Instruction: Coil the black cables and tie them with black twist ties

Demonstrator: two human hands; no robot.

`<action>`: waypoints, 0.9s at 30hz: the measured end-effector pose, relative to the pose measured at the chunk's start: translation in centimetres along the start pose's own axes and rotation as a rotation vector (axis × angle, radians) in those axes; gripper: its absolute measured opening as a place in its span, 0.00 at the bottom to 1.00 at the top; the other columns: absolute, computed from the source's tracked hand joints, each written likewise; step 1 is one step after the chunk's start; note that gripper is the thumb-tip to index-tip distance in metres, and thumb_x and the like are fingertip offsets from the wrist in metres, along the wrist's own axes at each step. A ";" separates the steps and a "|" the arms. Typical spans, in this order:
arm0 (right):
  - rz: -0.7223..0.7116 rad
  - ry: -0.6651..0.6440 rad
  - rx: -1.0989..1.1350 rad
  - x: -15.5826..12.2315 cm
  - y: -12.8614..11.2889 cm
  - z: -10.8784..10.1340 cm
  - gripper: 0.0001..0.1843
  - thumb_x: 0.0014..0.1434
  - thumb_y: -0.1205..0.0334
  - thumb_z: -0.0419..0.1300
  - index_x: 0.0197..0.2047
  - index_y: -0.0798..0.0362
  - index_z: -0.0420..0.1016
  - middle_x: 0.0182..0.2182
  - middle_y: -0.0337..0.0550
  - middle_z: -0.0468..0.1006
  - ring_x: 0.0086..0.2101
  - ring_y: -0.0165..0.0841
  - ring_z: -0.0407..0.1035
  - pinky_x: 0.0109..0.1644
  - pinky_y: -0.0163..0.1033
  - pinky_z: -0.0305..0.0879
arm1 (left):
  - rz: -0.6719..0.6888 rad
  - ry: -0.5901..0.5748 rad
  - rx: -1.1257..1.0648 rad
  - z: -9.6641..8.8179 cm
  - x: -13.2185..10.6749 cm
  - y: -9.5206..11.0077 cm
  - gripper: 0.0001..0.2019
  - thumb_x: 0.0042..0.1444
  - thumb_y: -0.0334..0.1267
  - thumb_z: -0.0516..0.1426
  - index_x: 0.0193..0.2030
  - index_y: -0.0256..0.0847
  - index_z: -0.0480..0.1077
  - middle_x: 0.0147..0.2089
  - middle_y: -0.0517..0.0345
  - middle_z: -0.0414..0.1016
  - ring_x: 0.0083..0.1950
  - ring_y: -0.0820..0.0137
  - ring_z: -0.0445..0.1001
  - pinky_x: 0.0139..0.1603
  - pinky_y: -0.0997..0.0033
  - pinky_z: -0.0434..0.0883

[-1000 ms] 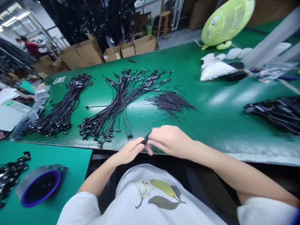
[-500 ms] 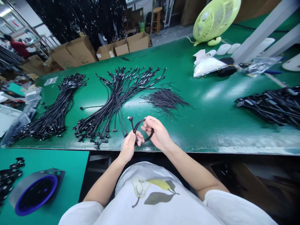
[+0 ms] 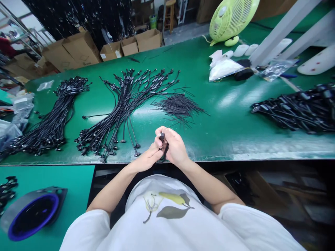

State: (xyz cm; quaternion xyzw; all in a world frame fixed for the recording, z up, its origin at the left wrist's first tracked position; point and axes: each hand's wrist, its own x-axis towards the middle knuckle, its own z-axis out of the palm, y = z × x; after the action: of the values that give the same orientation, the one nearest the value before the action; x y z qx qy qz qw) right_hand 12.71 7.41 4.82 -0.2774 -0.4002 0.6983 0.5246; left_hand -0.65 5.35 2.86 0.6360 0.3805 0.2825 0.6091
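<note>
Close to the bench's front edge, both my hands are closed around one black cable (image 3: 164, 153), bunched into a small coil. My right hand (image 3: 176, 145) wraps it from the right, and a plug end stands up by its fingertips. My left hand (image 3: 148, 157) presses against the coil from the left, its fingers partly hidden. Left of my hands a large spread of black cables (image 3: 121, 108) with plugs at both ends lies on the bench. Just beyond them sits a pile of short thin black ties (image 3: 180, 106).
A second cable bundle (image 3: 61, 111) lies farther left, and coiled cables (image 3: 300, 108) are heaped at the right. A green fan (image 3: 230, 21), a white plastic bag (image 3: 225, 69) and grey posts (image 3: 277, 38) stand at the back right. A blue-rimmed bowl (image 3: 34, 216) is at the lower left.
The open loop of cable has been drawn into a tight bunch between my hands. My left hand has moved in against my right, and the view has shifted slightly.
</note>
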 end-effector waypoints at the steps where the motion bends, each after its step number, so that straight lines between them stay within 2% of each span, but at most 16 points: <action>1: -0.011 -0.019 -0.057 0.1 -0.3 -0.3 0.24 0.62 0.37 0.51 0.35 0.52 0.63 0.20 0.33 0.64 0.19 0.24 0.56 0.22 0.31 0.57 | -0.007 -0.051 -0.113 0.4 -0.1 -0.1 0.26 0.56 0.63 0.52 0.36 0.37 0.68 0.36 0.51 0.73 0.44 0.63 0.71 0.50 0.62 0.67; 3: -0.073 -0.110 -0.272 0.1 -1.3 -1.2 0.26 0.64 0.36 0.46 0.35 0.52 0.64 0.24 0.38 0.68 0.23 0.27 0.62 0.27 0.34 0.63 | -0.080 -0.182 -0.368 1.0 -0.5 -0.1 0.24 0.57 0.61 0.53 0.36 0.37 0.65 0.31 0.54 0.69 0.33 0.68 0.71 0.38 0.66 0.69; 4: -0.147 -0.153 -0.433 0.1 -2.0 -1.9 0.27 0.64 0.36 0.45 0.35 0.52 0.65 0.28 0.42 0.71 0.27 0.30 0.66 0.33 0.37 0.67 | -0.124 -0.210 -0.475 1.1 -0.7 -0.1 0.23 0.56 0.60 0.54 0.35 0.38 0.63 0.27 0.59 0.65 0.28 0.71 0.68 0.32 0.69 0.67; 6: -0.369 -0.163 -0.806 0.0 -3.4 -3.2 0.28 0.63 0.35 0.46 0.35 0.52 0.69 0.39 0.50 0.73 0.41 0.37 0.70 0.47 0.45 0.67 | -0.190 -0.143 -0.568 1.0 -1.1 -0.1 0.22 0.56 0.59 0.55 0.34 0.40 0.60 0.24 0.66 0.57 0.23 0.76 0.60 0.25 0.75 0.60; 8: -0.558 -0.212 -1.147 -0.2 -4.2 -4.1 0.27 0.62 0.35 0.49 0.41 0.52 0.71 0.48 0.53 0.71 0.53 0.43 0.64 0.58 0.51 0.60 | -0.203 0.016 -0.438 0.5 -1.1 -0.2 0.19 0.58 0.56 0.55 0.32 0.41 0.60 0.23 0.67 0.53 0.22 0.76 0.57 0.24 0.75 0.57; 10: -0.622 -0.426 -1.391 -0.6 -4.0 -4.4 0.24 0.64 0.41 0.51 0.51 0.51 0.70 0.51 0.52 0.71 0.56 0.45 0.62 0.61 0.55 0.55 | -0.175 0.108 -0.130 -0.3 -1.0 -0.3 0.16 0.60 0.52 0.54 0.32 0.41 0.62 0.24 0.64 0.59 0.25 0.73 0.60 0.29 0.73 0.60; 12: -0.532 -0.672 -1.581 -1.0 -2.9 -4.3 0.20 0.67 0.49 0.52 0.53 0.55 0.69 0.45 0.54 0.75 0.50 0.44 0.68 0.56 0.53 0.59 | -0.134 0.096 0.197 -0.8 -0.8 -0.2 0.13 0.61 0.47 0.53 0.33 0.40 0.66 0.28 0.60 0.67 0.31 0.69 0.66 0.36 0.70 0.63; 13: -0.440 -0.737 -1.661 -1.1 -2.3 -4.2 0.19 0.67 0.52 0.51 0.51 0.58 0.69 0.41 0.54 0.76 0.45 0.43 0.70 0.51 0.50 0.63 | -0.121 0.064 0.316 -1.0 -0.9 -0.1 0.11 0.62 0.45 0.52 0.34 0.40 0.68 0.31 0.58 0.70 0.34 0.67 0.68 0.38 0.70 0.63; 14: -0.335 -0.766 -1.718 -1.2 -1.7 -4.1 0.18 0.68 0.53 0.51 0.49 0.61 0.70 0.37 0.54 0.76 0.40 0.42 0.72 0.45 0.46 0.65 | -0.115 0.025 0.398 -1.1 -1.0 0.1 0.11 0.62 0.43 0.51 0.35 0.41 0.68 0.33 0.57 0.71 0.35 0.67 0.68 0.39 0.70 0.63; 16: -0.139 -0.794 -1.744 -1.4 -1.2 -4.1 0.20 0.67 0.51 0.52 0.44 0.62 0.70 0.31 0.52 0.76 0.32 0.39 0.72 0.34 0.39 0.62 | -0.110 -0.052 0.488 -1.1 -1.3 0.5 0.11 0.64 0.42 0.49 0.36 0.42 0.68 0.33 0.58 0.72 0.34 0.67 0.69 0.38 0.71 0.62; 19: -0.014 -0.859 -1.617 -1.7 -1.4 -4.3 0.19 0.65 0.48 0.54 0.42 0.58 0.69 0.28 0.46 0.77 0.28 0.35 0.71 0.29 0.35 0.56 | -0.088 -0.146 0.585 -1.1 -2.2 0.8 0.13 0.66 0.42 0.47 0.36 0.43 0.68 0.31 0.59 0.72 0.30 0.69 0.68 0.34 0.73 0.60; 21: 0.000 -0.893 -1.555 -1.9 -1.6 -4.6 0.16 0.66 0.50 0.54 0.41 0.56 0.69 0.29 0.44 0.77 0.28 0.33 0.71 0.29 0.34 0.55 | -0.058 -0.164 0.669 -1.1 -2.6 0.7 0.12 0.65 0.43 0.47 0.37 0.43 0.68 0.31 0.59 0.72 0.29 0.68 0.68 0.32 0.72 0.58; 23: -0.038 -0.886 -1.584 -2.3 -1.2 -4.9 0.14 0.68 0.53 0.52 0.40 0.56 0.69 0.29 0.44 0.77 0.28 0.33 0.71 0.29 0.34 0.55 | -0.027 -0.145 0.738 -1.1 -2.8 0.5 0.11 0.65 0.42 0.48 0.36 0.43 0.68 0.30 0.57 0.72 0.29 0.68 0.68 0.31 0.72 0.57; 27: -0.232 -0.841 -1.736 -3.3 0.5 -5.2 0.16 0.70 0.59 0.45 0.38 0.58 0.69 0.28 0.47 0.75 0.27 0.34 0.69 0.29 0.36 0.55 | 0.007 -0.117 0.721 -0.7 -2.6 0.2 0.11 0.64 0.41 0.49 0.33 0.43 0.67 0.29 0.57 0.71 0.28 0.68 0.66 0.30 0.72 0.56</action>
State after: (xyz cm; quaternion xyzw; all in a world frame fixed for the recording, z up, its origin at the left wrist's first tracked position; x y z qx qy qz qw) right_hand 17.60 5.55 1.57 -0.2545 -0.9558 0.1461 0.0174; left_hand -2.66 3.63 3.41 0.8261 0.4182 0.0953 0.3655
